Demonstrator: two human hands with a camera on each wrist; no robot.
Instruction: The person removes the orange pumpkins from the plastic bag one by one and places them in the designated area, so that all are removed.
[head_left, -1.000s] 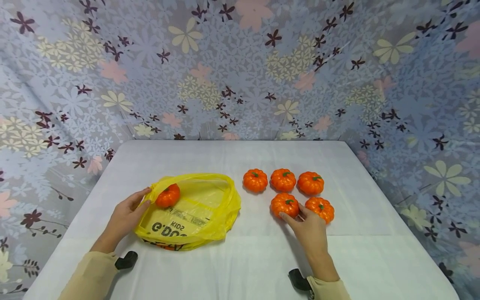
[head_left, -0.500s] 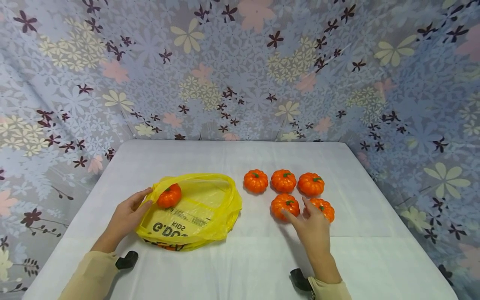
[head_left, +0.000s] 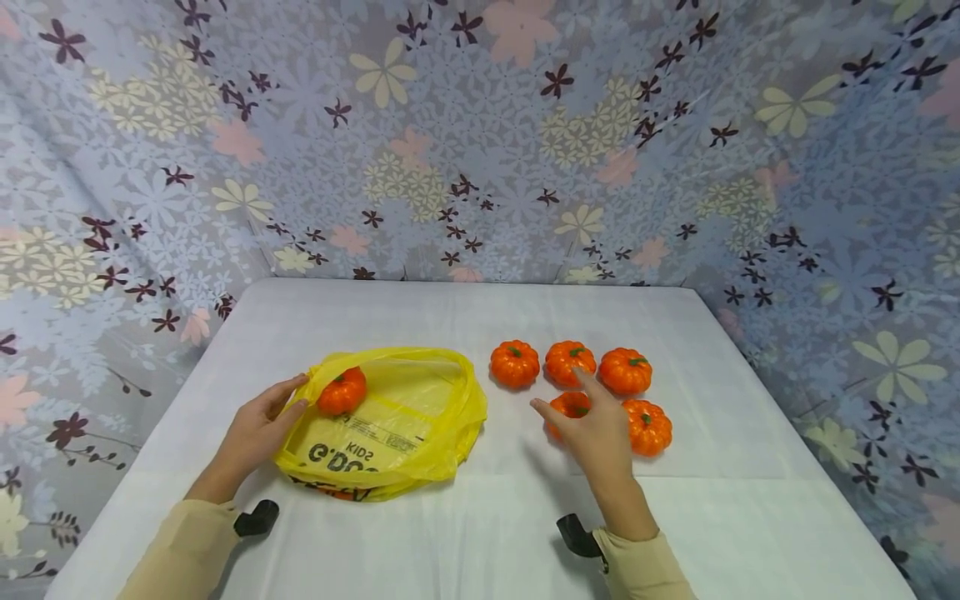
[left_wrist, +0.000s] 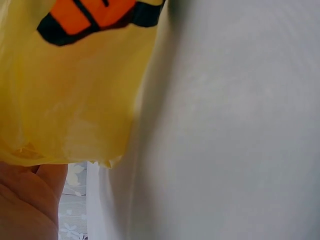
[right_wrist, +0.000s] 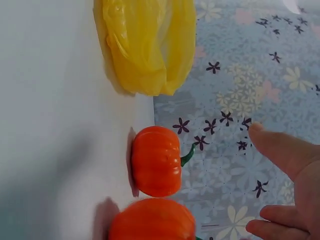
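Note:
My left hand (head_left: 258,425) pinches the left rim of a yellow plastic bag (head_left: 450,454), which lies with its mouth spread wide. Inside it, close to that hand, is an orange toy pumpkin (head_left: 342,392) with a green stem. My right hand (head_left: 596,433) hovers over the front left pumpkin (head_left: 572,406), partly hiding it. Its thumb and fingers are spread apart and hold nothing. In the right wrist view, the hand (right_wrist: 300,180) is beside but apart from a pumpkin (right_wrist: 157,162). The left wrist view shows the bag's outside (left_wrist: 75,95) above the left hand (left_wrist: 30,200).
Three more pumpkins form a back row: left (head_left: 514,364), middle (head_left: 570,360) and right (head_left: 626,372). Another pumpkin (head_left: 649,429) sits right of my right hand. All stand on a white-covered table (head_left: 480,533), with a floral curtain (head_left: 480,167) behind it.
My right hand has let go of the front left pumpkin, risen and moved slightly left above it. That pumpkin stays in its place. The left hand keeps its hold on the bag.

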